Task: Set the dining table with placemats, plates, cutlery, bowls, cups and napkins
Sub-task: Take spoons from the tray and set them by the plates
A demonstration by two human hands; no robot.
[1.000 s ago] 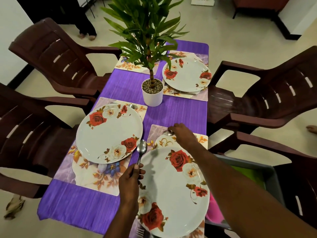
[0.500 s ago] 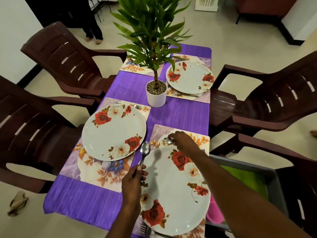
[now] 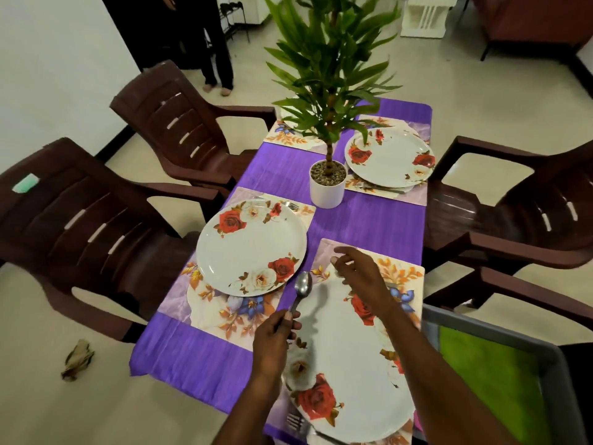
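Observation:
My left hand [image 3: 274, 332] grips the handle of a steel spoon [image 3: 302, 288], whose bowl points away from me between the two near plates. Hovering over the far edge of the near-right floral plate [image 3: 346, 367], my right hand [image 3: 361, 277] has loosely spread fingers and holds nothing I can see. That plate lies on a floral placemat [image 3: 404, 276], and a fork [image 3: 298, 423] pokes out at its near edge. The near-left plate [image 3: 250, 248] sits on its own placemat [image 3: 208, 309]. A third plate [image 3: 390, 159] lies at the far right with cutlery [image 3: 369, 187] under its rim.
A potted plant [image 3: 327, 186] stands mid-table on the purple cloth [image 3: 369, 223]. Brown plastic chairs [image 3: 96, 220] ring the table. A grey bin [image 3: 552, 374] with green contents sits at my right. A person's legs [image 3: 215, 59] are at the back left.
My right hand has lifted from the spoon it pinched at the near-right plate's far edge; that spoon is no longer seen. My left hand keeps its spoon. The view has pulled back.

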